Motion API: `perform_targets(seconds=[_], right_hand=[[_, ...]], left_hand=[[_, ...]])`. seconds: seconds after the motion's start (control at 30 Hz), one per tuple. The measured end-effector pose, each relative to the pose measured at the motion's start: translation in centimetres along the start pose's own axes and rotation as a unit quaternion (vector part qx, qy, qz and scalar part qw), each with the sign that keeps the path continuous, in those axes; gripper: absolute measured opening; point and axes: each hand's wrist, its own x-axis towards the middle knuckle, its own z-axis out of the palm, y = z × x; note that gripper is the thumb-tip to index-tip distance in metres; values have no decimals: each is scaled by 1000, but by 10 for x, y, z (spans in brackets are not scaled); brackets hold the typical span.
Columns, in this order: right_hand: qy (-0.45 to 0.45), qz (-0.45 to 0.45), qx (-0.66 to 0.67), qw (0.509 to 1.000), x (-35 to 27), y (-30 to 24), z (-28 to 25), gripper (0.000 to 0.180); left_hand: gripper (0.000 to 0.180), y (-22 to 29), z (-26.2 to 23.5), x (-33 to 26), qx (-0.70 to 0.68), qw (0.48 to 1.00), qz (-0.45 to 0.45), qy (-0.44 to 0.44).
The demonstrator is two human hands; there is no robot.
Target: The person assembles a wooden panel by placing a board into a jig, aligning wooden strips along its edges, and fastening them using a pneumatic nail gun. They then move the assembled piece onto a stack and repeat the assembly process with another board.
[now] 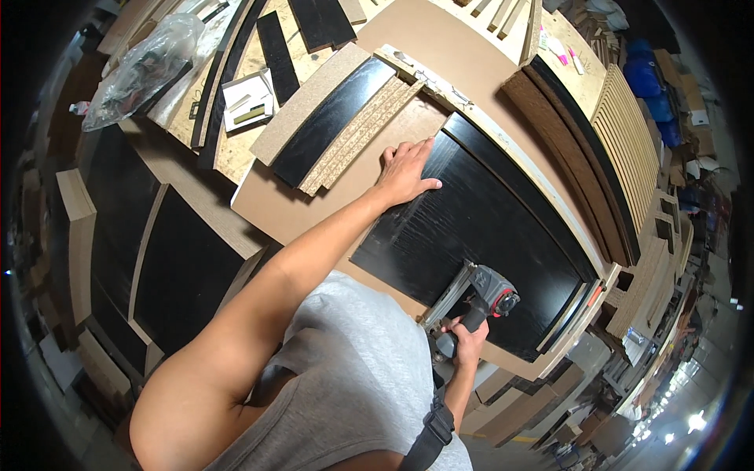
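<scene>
A large black panel (487, 228) lies flat on the brown board in front of me, with narrow strips along its far and right edges. My left hand (408, 170) rests on the panel's left edge, fingers and thumb spread. Near the panel's front edge, my right hand (470, 339) grips the handle of a grey and black nail gun (496, 290) with a red ring on its head. The gun's long magazine points toward the panel's near edge. Whether its nose touches the panel I cannot tell.
Stacked black and chipboard strips (334, 129) lie beyond my left hand. A small white box (250, 102) and a clear plastic bag (149, 71) sit at the far left. Dark brown curved boards (565, 157) and slats stand at right. More black panels (181, 267) lean at left.
</scene>
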Motion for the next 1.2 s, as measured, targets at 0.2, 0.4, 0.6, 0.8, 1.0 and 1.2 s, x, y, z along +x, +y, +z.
perform_targets(seconds=[0.2, 0.4, 0.6, 0.8, 1.0, 1.2], right_hand=[[8, 9, -29, 999, 0, 0, 0, 34], [3, 28, -34, 999, 1, 0, 0, 29], [0, 48, -20, 999, 3, -3, 2, 57], [-13, 59, -28, 998, 5, -12, 5, 58], [-10, 66, -36, 997, 6, -16, 7, 66], [44, 98, -31, 994, 14, -36, 17, 51]], left_hand=[[90, -1, 4, 13, -1, 1000, -5, 28], [51, 0, 9, 31, -44, 993, -74, 80], [37, 6, 16, 33, -74, 984, -79, 140], [38, 5, 18, 33, -62, 983, -82, 150], [33, 5, 21, 38, -61, 981, -89, 160], [30, 4, 15, 44, -67, 983, -99, 139]])
